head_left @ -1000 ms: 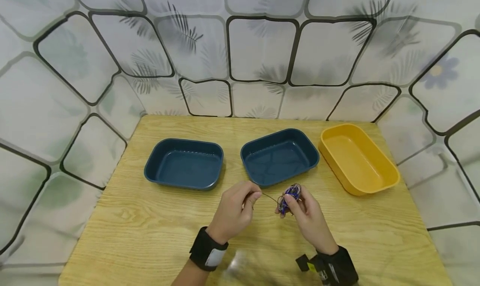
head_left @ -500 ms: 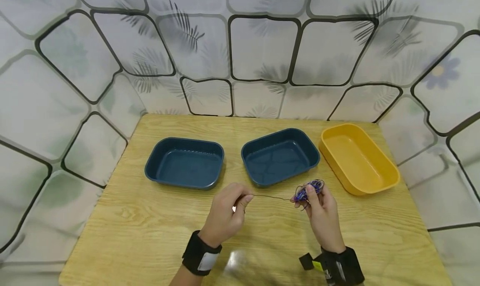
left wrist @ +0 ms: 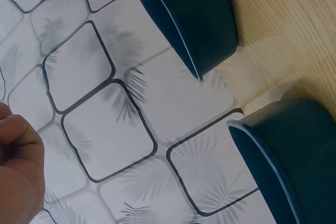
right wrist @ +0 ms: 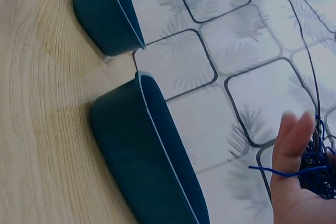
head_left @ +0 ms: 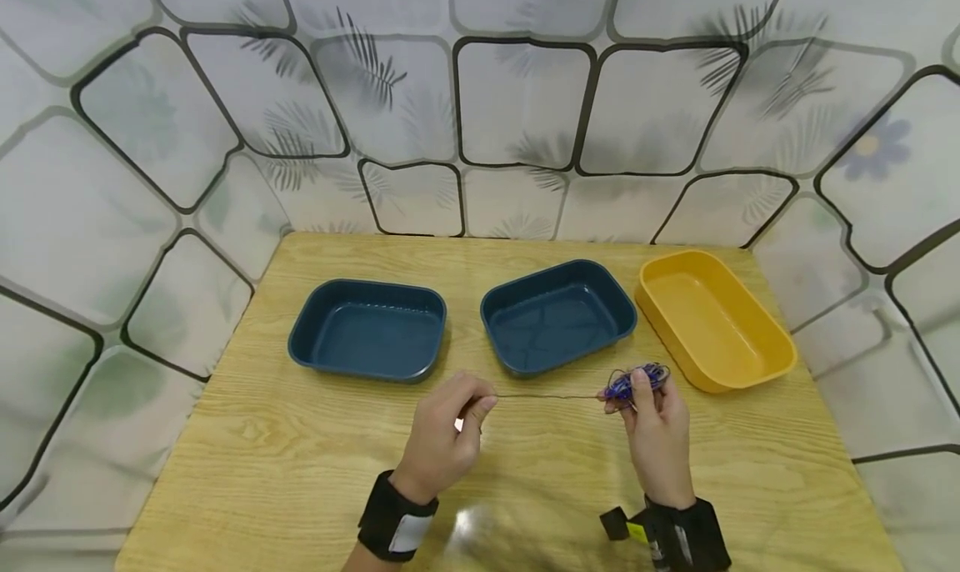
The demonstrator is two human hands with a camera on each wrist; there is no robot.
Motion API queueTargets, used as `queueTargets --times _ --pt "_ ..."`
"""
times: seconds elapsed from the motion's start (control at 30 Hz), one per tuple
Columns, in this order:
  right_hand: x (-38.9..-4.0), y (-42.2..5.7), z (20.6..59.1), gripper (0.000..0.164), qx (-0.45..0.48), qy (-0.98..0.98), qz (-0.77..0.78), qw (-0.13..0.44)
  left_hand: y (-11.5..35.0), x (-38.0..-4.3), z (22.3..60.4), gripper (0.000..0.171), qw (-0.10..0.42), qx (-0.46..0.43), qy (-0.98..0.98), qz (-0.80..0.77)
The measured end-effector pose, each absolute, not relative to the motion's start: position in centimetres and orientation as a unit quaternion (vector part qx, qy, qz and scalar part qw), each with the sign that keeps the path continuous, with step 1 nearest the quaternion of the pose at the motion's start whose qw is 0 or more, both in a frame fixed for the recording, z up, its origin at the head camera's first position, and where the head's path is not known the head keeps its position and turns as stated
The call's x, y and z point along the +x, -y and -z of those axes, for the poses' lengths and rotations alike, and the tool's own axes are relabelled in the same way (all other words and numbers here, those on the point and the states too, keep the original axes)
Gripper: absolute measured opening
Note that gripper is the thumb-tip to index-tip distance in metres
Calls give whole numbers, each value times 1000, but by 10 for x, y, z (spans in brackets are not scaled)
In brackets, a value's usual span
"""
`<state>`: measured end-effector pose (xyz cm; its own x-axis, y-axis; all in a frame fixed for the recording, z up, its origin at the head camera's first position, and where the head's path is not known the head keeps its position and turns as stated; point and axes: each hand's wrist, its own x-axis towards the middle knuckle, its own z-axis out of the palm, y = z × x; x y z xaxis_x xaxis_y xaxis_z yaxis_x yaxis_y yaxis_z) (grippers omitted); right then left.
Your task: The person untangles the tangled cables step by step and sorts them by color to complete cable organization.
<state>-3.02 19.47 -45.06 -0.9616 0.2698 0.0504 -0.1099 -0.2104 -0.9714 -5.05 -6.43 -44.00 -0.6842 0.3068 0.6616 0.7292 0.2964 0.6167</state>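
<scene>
A tangled bundle of thin blue and purple wire is held between the thumb and fingers of my right hand, just in front of the right blue bin. From it a thin brownish wire strand runs nearly straight across to my left hand, whose thumb and forefinger pinch its end. In the right wrist view the tangle is partly cut off at the edge, and a loose blue wire end sticks out past the fingers. The left wrist view catches only part of my left hand.
Two dark blue bins, a left one and a right one, stand behind my hands on the wooden table. To the right sits a yellow bin, turned at an angle. Patterned curtain surrounds the back and sides.
My hands have moved apart, the left one leftward and the right one rightward with the tangle. The strand between them has grown longer and straighter.
</scene>
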Motion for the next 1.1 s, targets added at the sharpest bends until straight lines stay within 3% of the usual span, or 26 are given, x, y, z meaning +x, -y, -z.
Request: queueTargets --times 0.4,1.1 --pt "-31 -194 446 39 -138 585 -784 156 62 -50 437 14 255 -354 768 470" --pt "-29 -195 446 34 -170 556 -787 206 59 -50 439 13 294 -338 747 491"
